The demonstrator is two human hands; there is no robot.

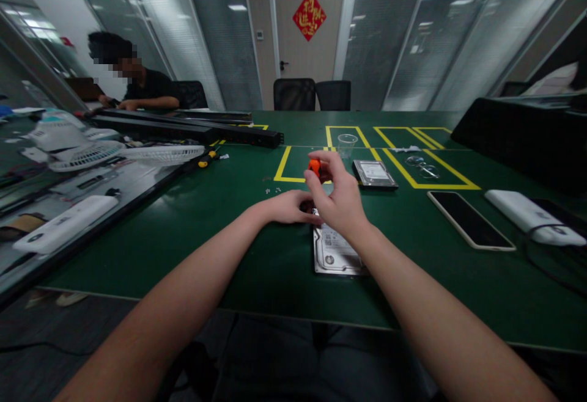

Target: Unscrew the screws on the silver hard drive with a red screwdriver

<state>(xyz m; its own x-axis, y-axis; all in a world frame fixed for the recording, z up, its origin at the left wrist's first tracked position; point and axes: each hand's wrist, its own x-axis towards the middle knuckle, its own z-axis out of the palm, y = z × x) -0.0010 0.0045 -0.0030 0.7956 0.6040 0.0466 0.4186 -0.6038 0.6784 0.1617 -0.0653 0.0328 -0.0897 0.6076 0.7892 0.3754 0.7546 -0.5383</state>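
Observation:
My right hand (339, 197) is closed round the orange handle of a screwdriver (314, 167), held upright over the far end of a silver hard drive (332, 249) lying on the green table (192, 231). My left hand (288, 208) rests against the drive's far left corner, fingers curled; what they hold, if anything, is hidden by my right hand. A few tiny screws (273, 190) lie on the table just left of my hands.
A second hard drive (373, 174), a clear plastic cup (347, 144) and yellow tape boxes (413, 164) lie beyond. A phone (470, 220) and white power bank (532, 215) sit right. Fan parts (87, 154) and long black bars (192, 130) lie left, where another person (137, 84) sits.

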